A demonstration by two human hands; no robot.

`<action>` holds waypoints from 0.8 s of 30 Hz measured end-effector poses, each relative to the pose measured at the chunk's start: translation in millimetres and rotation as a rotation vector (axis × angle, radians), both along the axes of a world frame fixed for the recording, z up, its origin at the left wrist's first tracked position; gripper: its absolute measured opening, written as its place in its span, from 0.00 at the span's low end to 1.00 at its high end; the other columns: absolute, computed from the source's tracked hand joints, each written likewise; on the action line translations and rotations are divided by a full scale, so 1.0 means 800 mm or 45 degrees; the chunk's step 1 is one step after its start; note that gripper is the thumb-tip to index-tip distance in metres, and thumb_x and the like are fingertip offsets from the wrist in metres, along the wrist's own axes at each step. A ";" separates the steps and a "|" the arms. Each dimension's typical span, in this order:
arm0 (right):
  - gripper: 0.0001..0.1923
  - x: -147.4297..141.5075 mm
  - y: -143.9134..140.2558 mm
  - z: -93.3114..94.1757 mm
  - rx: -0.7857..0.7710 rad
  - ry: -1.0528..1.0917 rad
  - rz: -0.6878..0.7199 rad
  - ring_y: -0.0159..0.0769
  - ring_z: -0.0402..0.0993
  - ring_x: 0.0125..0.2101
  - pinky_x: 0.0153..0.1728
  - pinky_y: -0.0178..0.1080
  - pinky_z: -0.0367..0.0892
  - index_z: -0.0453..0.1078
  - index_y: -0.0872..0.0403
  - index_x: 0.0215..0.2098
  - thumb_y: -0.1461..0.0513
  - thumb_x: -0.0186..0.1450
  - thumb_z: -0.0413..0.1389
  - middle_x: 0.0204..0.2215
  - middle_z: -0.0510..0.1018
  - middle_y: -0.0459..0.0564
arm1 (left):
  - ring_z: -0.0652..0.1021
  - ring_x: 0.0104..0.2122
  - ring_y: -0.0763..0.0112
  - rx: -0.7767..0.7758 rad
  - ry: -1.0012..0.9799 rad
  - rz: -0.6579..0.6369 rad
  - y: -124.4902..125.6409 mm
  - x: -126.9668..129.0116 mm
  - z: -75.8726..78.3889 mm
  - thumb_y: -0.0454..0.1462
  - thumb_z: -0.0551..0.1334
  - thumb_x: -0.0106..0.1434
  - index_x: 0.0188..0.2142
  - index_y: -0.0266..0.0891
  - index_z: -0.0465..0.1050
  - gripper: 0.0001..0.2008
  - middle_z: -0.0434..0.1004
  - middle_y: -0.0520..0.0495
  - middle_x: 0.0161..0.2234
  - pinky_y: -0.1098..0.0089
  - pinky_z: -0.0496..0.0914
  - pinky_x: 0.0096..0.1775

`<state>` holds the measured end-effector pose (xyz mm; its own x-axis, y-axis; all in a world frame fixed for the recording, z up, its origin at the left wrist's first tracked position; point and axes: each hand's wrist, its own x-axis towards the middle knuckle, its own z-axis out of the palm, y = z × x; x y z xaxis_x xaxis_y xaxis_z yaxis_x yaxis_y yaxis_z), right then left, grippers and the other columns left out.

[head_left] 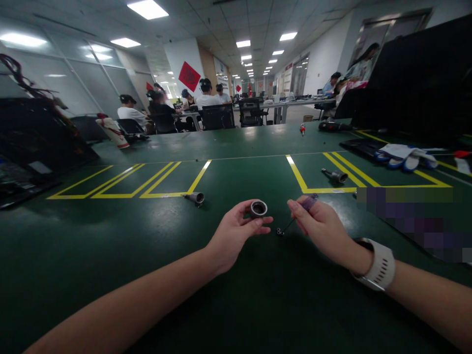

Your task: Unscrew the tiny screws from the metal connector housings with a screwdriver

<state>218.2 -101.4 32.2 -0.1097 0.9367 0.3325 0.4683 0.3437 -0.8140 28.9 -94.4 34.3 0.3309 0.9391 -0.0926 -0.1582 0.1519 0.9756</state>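
Green bench [147,255]: left hand [232,236] pinches ring [258,208], right hand [320,226] grips screwdriver [300,214]; keep ring level, tip steady.

Location type: open-plan office hall used as assembly workshop. Evidence: long green work table [236,147] marked with yellow tape bays [147,182]; small metal parts [194,197] and red-handled screwdriver [303,129] laid on it; work gloves [401,156] at right. Far left: seated people [129,112] on black office chairs [217,117] at further desks. Overhead: grid ceiling with panel lights [147,9]. Left side: glass partition walls [73,73].
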 end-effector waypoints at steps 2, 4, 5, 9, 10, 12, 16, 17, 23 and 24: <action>0.17 -0.001 -0.005 0.002 0.095 -0.114 0.086 0.28 0.61 0.17 0.20 0.33 0.57 0.61 0.53 0.23 0.55 0.66 0.46 0.16 0.64 0.41 | 0.74 0.46 0.61 -0.042 -0.051 0.005 -0.002 0.001 0.001 0.28 0.62 0.56 0.45 0.38 0.66 0.17 0.70 0.44 0.46 0.60 0.70 0.47; 0.16 -0.002 -0.010 0.003 0.169 -0.210 0.196 0.28 0.62 0.19 0.21 0.33 0.56 0.61 0.54 0.23 0.56 0.67 0.47 0.17 0.65 0.42 | 0.74 0.47 0.61 -0.081 -0.095 0.024 -0.004 0.001 0.003 0.26 0.63 0.53 0.45 0.38 0.66 0.19 0.72 0.44 0.45 0.60 0.69 0.49; 0.16 -0.003 -0.011 0.003 0.186 -0.234 0.230 0.28 0.62 0.19 0.21 0.33 0.56 0.62 0.54 0.23 0.57 0.66 0.47 0.18 0.65 0.42 | 0.74 0.47 0.61 -0.098 -0.112 0.038 -0.004 0.002 0.004 0.25 0.63 0.52 0.45 0.37 0.66 0.20 0.72 0.44 0.44 0.60 0.68 0.50; 0.16 -0.002 -0.006 -0.006 0.041 -0.015 0.126 0.28 0.61 0.17 0.20 0.33 0.56 0.62 0.54 0.23 0.55 0.66 0.47 0.16 0.64 0.41 | 0.74 0.47 0.62 -0.142 -0.142 0.094 -0.004 0.003 0.006 0.24 0.63 0.51 0.45 0.36 0.67 0.21 0.73 0.44 0.45 0.61 0.67 0.51; 0.16 -0.001 -0.003 -0.010 -0.037 0.108 0.077 0.27 0.60 0.16 0.20 0.33 0.56 0.61 0.54 0.24 0.53 0.66 0.47 0.14 0.63 0.40 | 0.74 0.47 0.62 -0.146 -0.146 0.108 -0.004 0.003 0.006 0.24 0.63 0.51 0.45 0.36 0.67 0.21 0.73 0.43 0.45 0.61 0.67 0.52; 0.17 0.000 0.003 -0.015 -0.181 0.386 0.018 0.27 0.59 0.15 0.19 0.32 0.57 0.62 0.53 0.25 0.52 0.65 0.48 0.14 0.63 0.39 | 0.74 0.47 0.62 -0.154 -0.144 0.132 -0.003 0.004 0.005 0.25 0.63 0.51 0.45 0.36 0.67 0.21 0.73 0.43 0.45 0.61 0.67 0.52; 0.16 -0.005 0.003 -0.013 -0.229 0.862 0.030 0.24 0.58 0.16 0.17 0.30 0.55 0.63 0.54 0.25 0.52 0.62 0.53 0.16 0.64 0.40 | 0.73 0.47 0.62 -0.160 -0.112 0.150 -0.002 0.004 0.003 0.25 0.63 0.50 0.44 0.35 0.68 0.20 0.73 0.43 0.45 0.60 0.66 0.52; 0.15 -0.006 0.000 -0.010 -0.205 0.922 0.059 0.24 0.58 0.16 0.16 0.29 0.55 0.63 0.54 0.24 0.52 0.62 0.53 0.16 0.64 0.40 | 0.73 0.47 0.62 -0.155 -0.108 0.145 -0.002 0.004 0.003 0.25 0.63 0.50 0.44 0.35 0.68 0.20 0.73 0.43 0.45 0.59 0.66 0.52; 0.09 -0.007 -0.018 -0.002 0.057 0.808 0.306 0.27 0.65 0.22 0.23 0.32 0.62 0.66 0.52 0.29 0.58 0.66 0.50 0.21 0.68 0.42 | 0.73 0.47 0.64 -0.114 -0.125 0.078 -0.003 0.001 -0.001 0.26 0.62 0.52 0.44 0.35 0.69 0.18 0.73 0.44 0.45 0.62 0.66 0.52; 0.09 -0.006 -0.020 -0.003 0.105 0.717 0.333 0.28 0.66 0.23 0.25 0.33 0.63 0.66 0.52 0.31 0.58 0.66 0.49 0.22 0.69 0.42 | 0.73 0.47 0.64 -0.114 -0.128 0.072 -0.003 0.000 -0.001 0.26 0.62 0.52 0.44 0.35 0.70 0.18 0.73 0.44 0.45 0.62 0.66 0.52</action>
